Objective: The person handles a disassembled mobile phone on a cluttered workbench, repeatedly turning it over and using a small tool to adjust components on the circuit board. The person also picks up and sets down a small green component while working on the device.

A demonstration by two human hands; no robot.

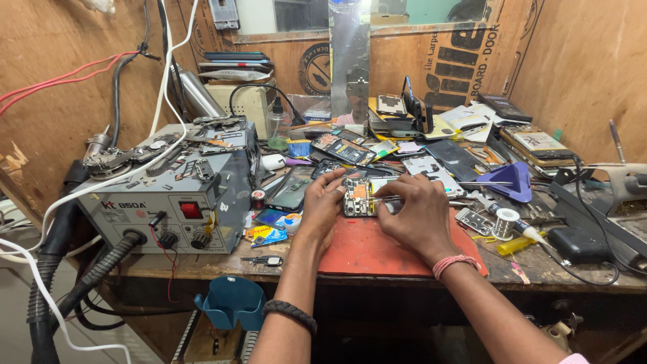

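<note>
An opened phone (358,197) with its circuit board bare lies at the far edge of a red work mat (367,249). My left hand (322,205) grips the phone's left side and steadies it. My right hand (416,214) pinches thin metal tweezers (385,199), whose tips rest on the board. A dark braided band circles my left forearm and a pink band my right wrist.
A grey hot-air rework station (176,205) with hoses stands at the left. Phones, screens and loose parts crowd the back of the bench (202,266). A solder spool (505,221), a blue triangular pick (512,178) and a black case (576,244) lie to the right. Wooden walls enclose the bench.
</note>
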